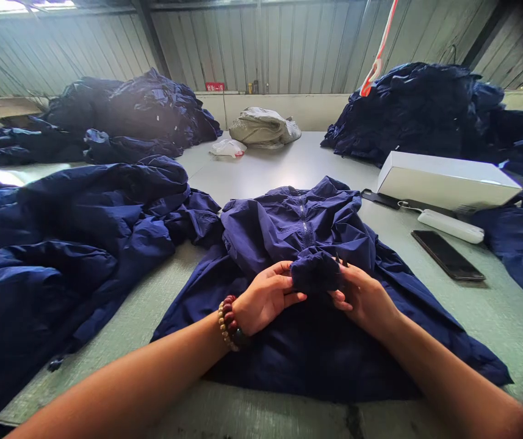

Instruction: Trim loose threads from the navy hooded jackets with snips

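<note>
A navy-blue fabric garment with a front zip (268,228) lies spread on the pale, greenish-white tabletop (183,271), directly before the person, its wide lower part towards six o'clock. The zip (304,214) runs up towards twelve o'clock from a bunched navy edge (316,274) of the same garment, raised between both hands.

The left hand (265,297) grips this edge at its nine o'clock side, thumb and fingers clamped on the cloth; dark-red and tan beaded bracelets (228,323) circle the wrist. The right hand (362,302) pinches the edge at three o'clock, its lower fingers curled in. A small dark pointed object (343,263) shows at these fingers, too little visible to identify.

From the bunched edge, a black rectangular phone (448,255) lies at three o'clock, with a white oblong device with a cable (451,225) just beyond it. A long white box (447,181) sits at two o'clock. Crumpled navy garments (82,244) lie at nine o'clock, a greyish cloth bundle (259,128) at eleven, and a tall navy heap (407,113) at one.
</note>
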`<state>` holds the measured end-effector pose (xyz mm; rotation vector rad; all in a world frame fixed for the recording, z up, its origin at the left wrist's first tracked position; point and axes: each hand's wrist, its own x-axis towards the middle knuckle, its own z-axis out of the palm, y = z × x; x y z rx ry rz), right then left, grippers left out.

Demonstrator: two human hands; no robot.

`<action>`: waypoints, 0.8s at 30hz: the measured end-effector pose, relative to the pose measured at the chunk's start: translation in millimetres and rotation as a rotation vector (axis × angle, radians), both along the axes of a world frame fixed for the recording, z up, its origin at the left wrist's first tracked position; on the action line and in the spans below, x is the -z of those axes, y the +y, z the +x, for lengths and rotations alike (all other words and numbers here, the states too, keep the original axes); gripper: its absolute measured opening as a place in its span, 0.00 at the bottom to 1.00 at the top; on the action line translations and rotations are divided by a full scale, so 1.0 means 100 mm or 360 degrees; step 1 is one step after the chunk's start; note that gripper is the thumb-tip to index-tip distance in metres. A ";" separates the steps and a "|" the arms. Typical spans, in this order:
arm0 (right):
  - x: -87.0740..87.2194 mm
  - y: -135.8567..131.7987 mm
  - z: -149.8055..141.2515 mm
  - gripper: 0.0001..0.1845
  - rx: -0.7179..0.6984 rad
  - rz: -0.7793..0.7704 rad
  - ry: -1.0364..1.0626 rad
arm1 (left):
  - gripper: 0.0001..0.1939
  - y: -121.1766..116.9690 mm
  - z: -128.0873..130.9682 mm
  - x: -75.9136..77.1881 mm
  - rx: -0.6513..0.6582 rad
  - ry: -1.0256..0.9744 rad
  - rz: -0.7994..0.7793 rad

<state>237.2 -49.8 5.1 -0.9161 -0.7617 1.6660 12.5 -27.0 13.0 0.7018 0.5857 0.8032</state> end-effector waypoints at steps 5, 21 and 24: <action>0.07 -0.02 -0.07 0.28 0.0099 0.0148 -0.0319 | 0.23 -0.04 0.08 0.02 -0.0237 0.0305 0.0311; 0.00 -0.20 -0.14 0.14 0.0728 0.0729 -0.1297 | 0.14 -0.20 0.11 0.04 -0.0633 0.0827 0.0945; 0.02 -0.21 -0.14 0.15 0.0793 0.0781 -0.1383 | 0.14 -0.22 0.12 0.02 -0.0657 0.0914 0.1012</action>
